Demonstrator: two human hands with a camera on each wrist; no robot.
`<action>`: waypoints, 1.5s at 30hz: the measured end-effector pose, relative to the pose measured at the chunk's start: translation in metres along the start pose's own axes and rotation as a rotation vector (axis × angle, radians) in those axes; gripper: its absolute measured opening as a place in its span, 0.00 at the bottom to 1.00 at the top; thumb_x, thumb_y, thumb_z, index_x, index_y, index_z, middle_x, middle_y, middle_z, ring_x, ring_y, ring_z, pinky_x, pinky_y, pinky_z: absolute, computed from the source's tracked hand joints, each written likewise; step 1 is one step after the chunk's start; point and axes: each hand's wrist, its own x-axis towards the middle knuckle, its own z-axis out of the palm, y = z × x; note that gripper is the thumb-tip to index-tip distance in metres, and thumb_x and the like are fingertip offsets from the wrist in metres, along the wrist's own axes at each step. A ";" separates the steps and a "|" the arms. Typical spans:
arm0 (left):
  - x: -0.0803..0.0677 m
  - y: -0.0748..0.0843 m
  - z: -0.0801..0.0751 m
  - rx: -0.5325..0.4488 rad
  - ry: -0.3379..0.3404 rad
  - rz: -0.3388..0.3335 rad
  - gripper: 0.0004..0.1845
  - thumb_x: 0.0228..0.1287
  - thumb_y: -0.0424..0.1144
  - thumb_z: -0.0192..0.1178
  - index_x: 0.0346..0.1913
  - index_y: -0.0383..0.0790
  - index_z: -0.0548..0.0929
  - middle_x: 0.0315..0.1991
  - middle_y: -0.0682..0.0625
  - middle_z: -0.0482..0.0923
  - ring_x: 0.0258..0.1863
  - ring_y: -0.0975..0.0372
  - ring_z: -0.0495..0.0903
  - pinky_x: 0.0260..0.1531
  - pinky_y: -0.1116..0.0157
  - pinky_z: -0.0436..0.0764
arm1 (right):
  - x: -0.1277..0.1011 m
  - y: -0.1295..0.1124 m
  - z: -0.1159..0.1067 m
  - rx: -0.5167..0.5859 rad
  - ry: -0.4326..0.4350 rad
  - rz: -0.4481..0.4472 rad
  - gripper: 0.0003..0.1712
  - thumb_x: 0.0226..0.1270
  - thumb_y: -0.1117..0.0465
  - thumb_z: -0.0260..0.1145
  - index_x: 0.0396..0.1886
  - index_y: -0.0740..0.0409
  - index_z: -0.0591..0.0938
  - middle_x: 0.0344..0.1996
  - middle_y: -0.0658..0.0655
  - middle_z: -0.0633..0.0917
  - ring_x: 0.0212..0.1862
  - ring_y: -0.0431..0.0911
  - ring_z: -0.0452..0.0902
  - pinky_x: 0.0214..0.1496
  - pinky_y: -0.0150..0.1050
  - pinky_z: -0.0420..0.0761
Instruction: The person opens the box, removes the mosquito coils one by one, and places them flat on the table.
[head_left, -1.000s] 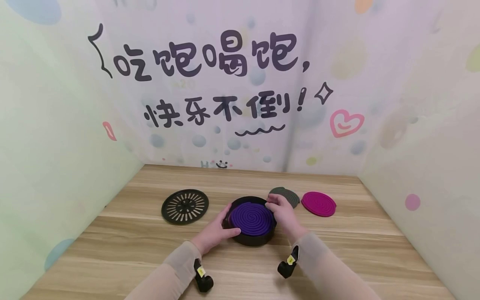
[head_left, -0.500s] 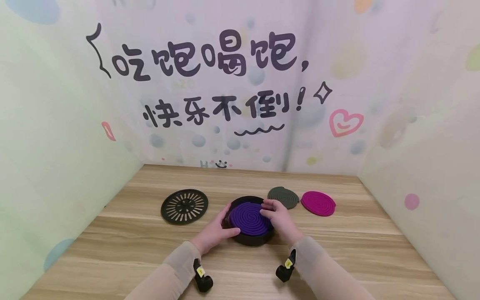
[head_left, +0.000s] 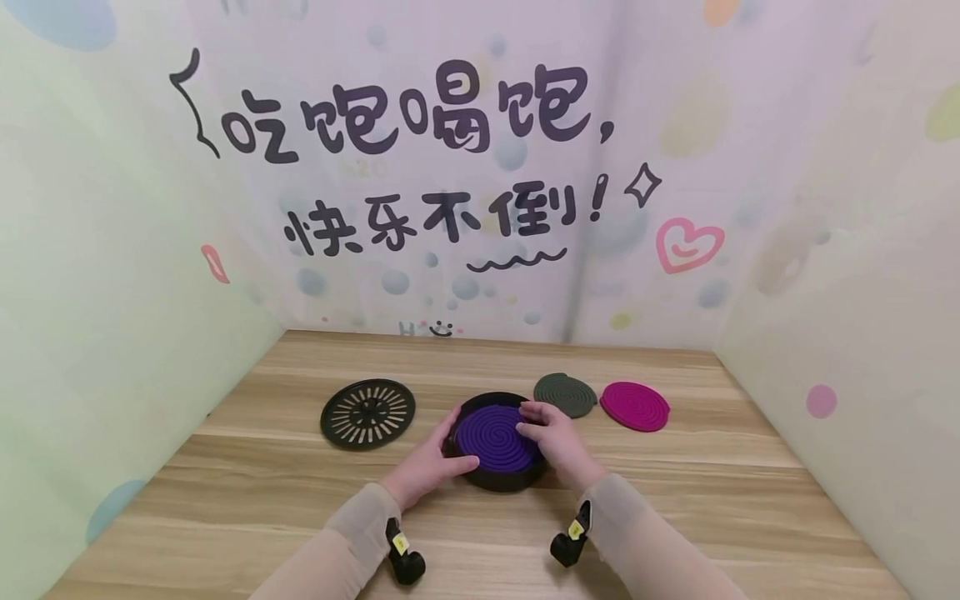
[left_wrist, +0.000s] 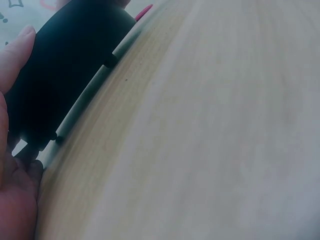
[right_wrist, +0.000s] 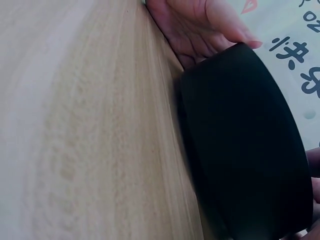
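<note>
The purple coil [head_left: 496, 435] already lies inside the round black holder [head_left: 495, 477], which stands on the wooden desk [head_left: 300, 500] in front of the person. So the placing of the coil looks done or almost done. The slotted black lid [head_left: 368, 412] is not yet on the holder; it lies flat on the desk to the left, apart from it, and I judge that this is what remains.

The left hand [head_left: 427, 462] holds the left side of the holder: the thumb lies over the near rim and the fingers curve around the wall, as the right wrist view also shows. The right hand [head_left: 553, 437] rests on the right part of the coil and the rim, with the fingers bent over them; whether it pinches the coil or only presses it down, I cannot tell.

Behind the holder on the right lie two more coils, a dark grey coil [head_left: 566, 394] and a magenta coil [head_left: 635, 406], just beside each other. Nothing stands between the holder and the lid, so the way is free. Printed walls close the desk on three sides.
</note>
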 end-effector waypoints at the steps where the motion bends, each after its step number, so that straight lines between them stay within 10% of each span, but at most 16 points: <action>1: 0.000 0.000 0.000 -0.003 -0.001 0.000 0.52 0.56 0.45 0.70 0.77 0.49 0.48 0.76 0.40 0.45 0.73 0.47 0.47 0.69 0.45 0.50 | -0.001 -0.001 0.000 0.000 -0.006 0.000 0.25 0.64 0.69 0.63 0.61 0.72 0.72 0.58 0.68 0.76 0.63 0.59 0.68 0.67 0.53 0.65; 45: 0.003 -0.005 -0.001 -0.008 -0.013 0.003 0.53 0.56 0.46 0.70 0.77 0.47 0.47 0.76 0.40 0.46 0.73 0.48 0.49 0.69 0.47 0.49 | 0.000 -0.019 0.003 -0.034 0.040 -0.049 0.27 0.61 0.72 0.65 0.62 0.65 0.72 0.57 0.64 0.78 0.58 0.55 0.73 0.62 0.50 0.71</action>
